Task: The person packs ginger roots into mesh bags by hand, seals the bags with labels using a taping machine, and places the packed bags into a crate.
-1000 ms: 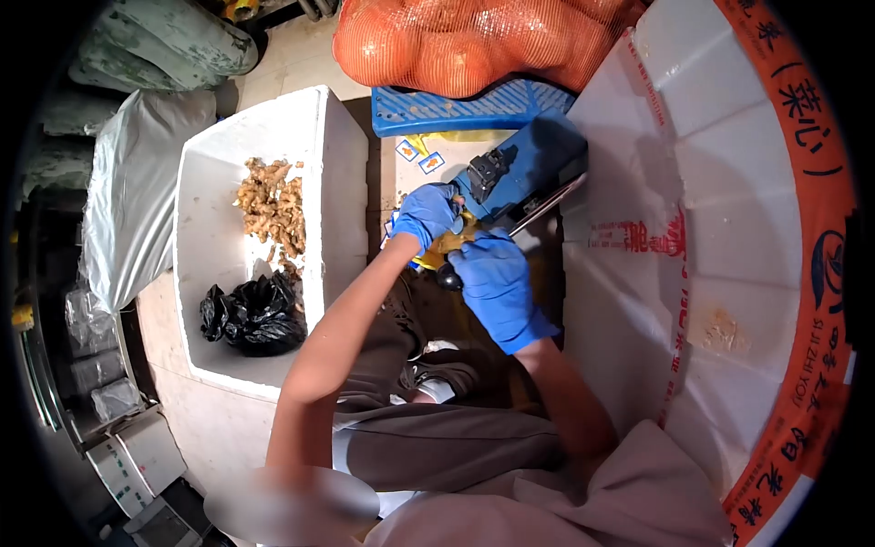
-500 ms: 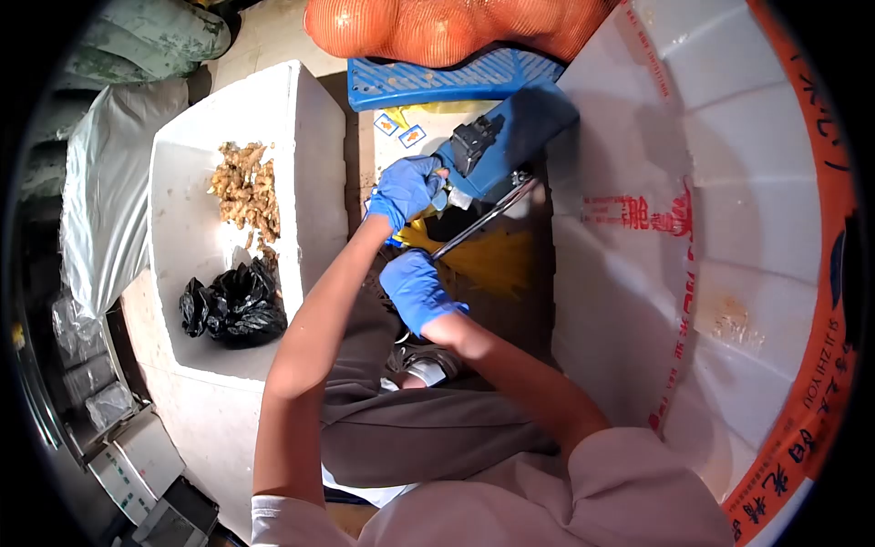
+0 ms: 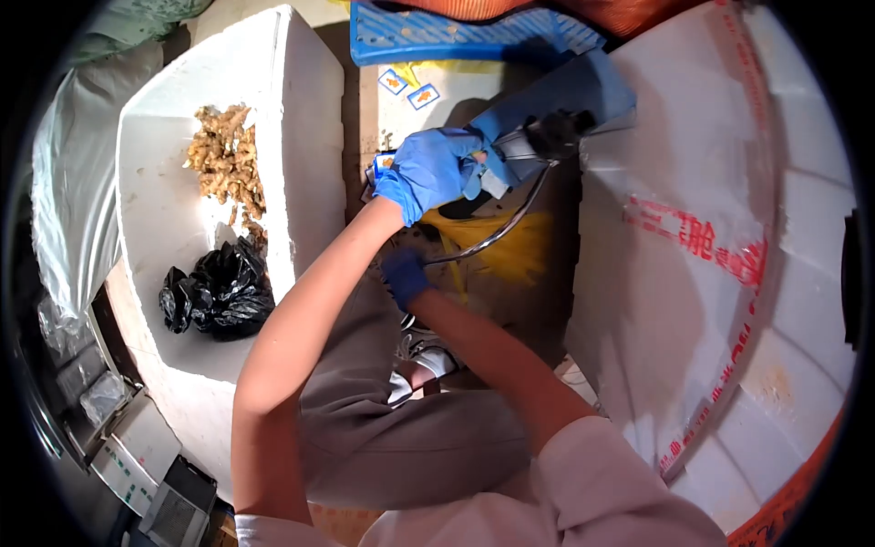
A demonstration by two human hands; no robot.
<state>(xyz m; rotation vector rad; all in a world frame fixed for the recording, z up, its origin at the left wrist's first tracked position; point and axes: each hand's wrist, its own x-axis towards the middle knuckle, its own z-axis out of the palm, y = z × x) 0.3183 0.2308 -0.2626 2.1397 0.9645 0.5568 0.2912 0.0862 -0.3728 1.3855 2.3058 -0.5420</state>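
Observation:
My left hand [image 3: 437, 171], in a blue glove, has its fingers wrapped round something small and pale at the near end of a blue device [image 3: 588, 84]. My right hand [image 3: 404, 273], also blue-gloved and in shadow, is closed at the lower end of a thin shiny metal lever [image 3: 510, 223]. That lever curves up to a black fitting [image 3: 558, 135] on the device. Yellow plastic [image 3: 510, 251] lies below the device, behind the lever.
On the left, a white foam box [image 3: 314, 137] holds ginger [image 3: 228, 159] and a black plastic bag [image 3: 223, 290]. A large white foam box [image 3: 665, 237] stands on the right. The blue ridged board [image 3: 447, 35] lies at the top.
My right hand has gone down and to the left, from beside the device to the lever's low end. The lever now swings lower. The black fitting has turned. The whole view has shifted.

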